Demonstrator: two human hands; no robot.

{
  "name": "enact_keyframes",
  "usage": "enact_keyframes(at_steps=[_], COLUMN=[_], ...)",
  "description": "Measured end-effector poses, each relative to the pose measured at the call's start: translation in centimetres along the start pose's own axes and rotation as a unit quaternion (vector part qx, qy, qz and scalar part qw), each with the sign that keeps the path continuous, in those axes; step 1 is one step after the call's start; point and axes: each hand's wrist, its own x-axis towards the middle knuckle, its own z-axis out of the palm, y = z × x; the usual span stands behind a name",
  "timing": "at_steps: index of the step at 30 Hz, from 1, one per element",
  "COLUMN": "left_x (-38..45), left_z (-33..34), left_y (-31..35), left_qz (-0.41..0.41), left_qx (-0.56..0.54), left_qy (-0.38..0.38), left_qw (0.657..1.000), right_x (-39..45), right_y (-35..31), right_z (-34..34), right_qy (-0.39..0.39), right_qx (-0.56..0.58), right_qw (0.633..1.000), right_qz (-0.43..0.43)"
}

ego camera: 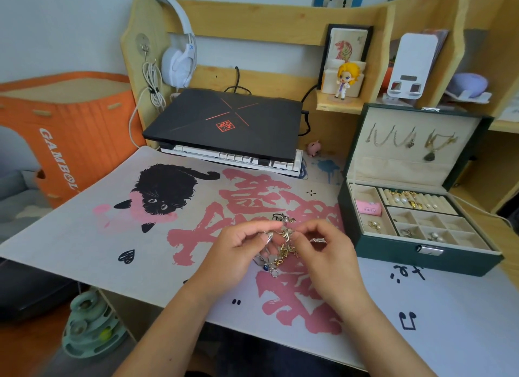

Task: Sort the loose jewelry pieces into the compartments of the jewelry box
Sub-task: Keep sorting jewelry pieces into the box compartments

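Observation:
A tangle of loose jewelry point(281, 251), silver and gold chains and charms, lies on the desk mat between my hands. My left hand point(238, 250) pinches a silver piece at the pile's left edge. My right hand point(325, 247) has its fingers curled over the pile's right side and pinches a charm. A small dark piece point(283, 218) lies just behind the pile. The dark green jewelry box point(415, 253) stands open to the right; its tray holds rings, pearl earrings and a pink packet point(369, 207), and necklaces hang in the lid point(412, 141).
A closed black laptop point(227, 121) rests on a white keyboard at the back of the printed desk mat point(84, 236). Wooden shelves hold a figurine point(346, 79) and white headphones point(179, 59). An orange box point(70, 141) stands left of the desk.

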Motion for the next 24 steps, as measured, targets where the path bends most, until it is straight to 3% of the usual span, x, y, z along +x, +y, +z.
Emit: enact_keyframes(at_steps=[11, 20, 24], left_x=[-0.3, -1.1, -1.1], left_z=[0.5, 1.8, 1.7], left_y=[0.2, -0.3, -0.7], left_qz=[0.03, 0.103, 0.108], left_qx=[0.004, 0.165, 0.183], left_qy=[0.019, 0.014, 0.018], left_qw=[0.999, 0.981, 0.977], right_x=[-1.5, -1.6, -1.6], right_y=[0.5, 0.5, 0.5], right_z=[-0.7, -0.7, -0.7], right_qy=[0.049, 0.054, 0.054], right_qx=[0.039, 0.037, 0.041], right_qw=[0.997, 0.997, 0.997], right_qz=[0.043, 0.038, 0.045])
